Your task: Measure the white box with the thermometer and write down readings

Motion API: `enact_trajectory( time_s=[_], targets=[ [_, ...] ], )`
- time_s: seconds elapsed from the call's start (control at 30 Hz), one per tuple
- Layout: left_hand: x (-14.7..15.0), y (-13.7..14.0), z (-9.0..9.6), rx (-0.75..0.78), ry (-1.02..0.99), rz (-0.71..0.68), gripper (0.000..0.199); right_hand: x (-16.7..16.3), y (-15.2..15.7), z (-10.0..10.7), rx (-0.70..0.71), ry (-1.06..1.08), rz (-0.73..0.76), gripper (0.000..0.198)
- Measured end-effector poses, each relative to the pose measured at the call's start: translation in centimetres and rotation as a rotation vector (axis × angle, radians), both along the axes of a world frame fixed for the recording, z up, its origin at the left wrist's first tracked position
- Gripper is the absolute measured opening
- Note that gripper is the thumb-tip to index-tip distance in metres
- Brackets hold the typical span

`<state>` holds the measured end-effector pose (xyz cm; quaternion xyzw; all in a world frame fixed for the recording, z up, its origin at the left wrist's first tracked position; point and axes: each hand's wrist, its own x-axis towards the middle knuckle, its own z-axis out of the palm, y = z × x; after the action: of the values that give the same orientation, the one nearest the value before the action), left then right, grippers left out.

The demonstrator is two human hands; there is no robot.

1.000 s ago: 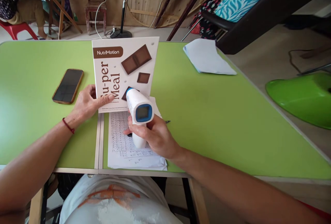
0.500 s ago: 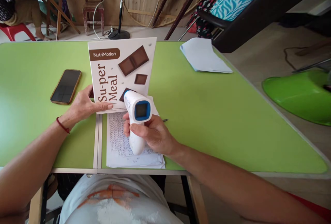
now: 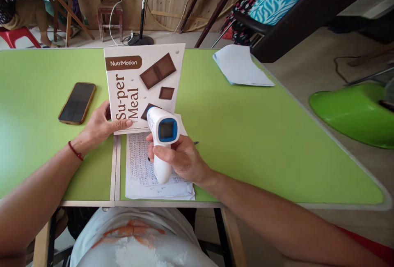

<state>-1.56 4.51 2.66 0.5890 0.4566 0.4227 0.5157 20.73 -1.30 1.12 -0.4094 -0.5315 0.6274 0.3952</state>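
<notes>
My left hand (image 3: 103, 124) grips the lower left edge of a white box (image 3: 154, 111) printed "NutriMotion Su-per Meal", thumb on its front and the fingers hidden behind. The box stands tilted above the table. In my right hand (image 3: 181, 156) is a white infrared thermometer (image 3: 162, 166) with a blue-rimmed screen, its nose at the box's lower front. Whether the nose touches the box, I cannot tell. Below lie handwritten sheets (image 3: 141, 189), with a pen (image 3: 196, 143) partly showing beside my right hand.
On the green table (image 3: 246, 143), a phone (image 3: 76, 102) lies left of the box and folded white paper (image 3: 243, 65) at the far edge. Beyond are a black stand (image 3: 141, 39), a wooden chair (image 3: 110, 10) and a seated person (image 3: 18, 8). A green chair (image 3: 357, 113) stands at right.
The whole view has shifted very slightly. Both hands keep hold of the box and the thermometer, in nearly the same pose.
</notes>
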Motion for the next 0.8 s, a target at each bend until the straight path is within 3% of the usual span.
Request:
enact_trajectory(
  time_s=[0.37,0.63,0.8],
  targets=[
    [0.49,-0.45,0.06,0.021,-0.080,0.077,0.066,-0.20,-0.19,0.49,0.022,0.012,-0.005,0.032],
    [0.38,-0.17,-0.18,0.037,-0.100,0.056,0.067,-0.05,-0.13,0.15,0.026,-0.002,-0.006,0.031],
    [0.22,-0.02,-0.37,0.090,-0.063,0.067,0.068,0.19,0.18,0.09,0.137,-0.022,-0.012,0.028]
  ],
)
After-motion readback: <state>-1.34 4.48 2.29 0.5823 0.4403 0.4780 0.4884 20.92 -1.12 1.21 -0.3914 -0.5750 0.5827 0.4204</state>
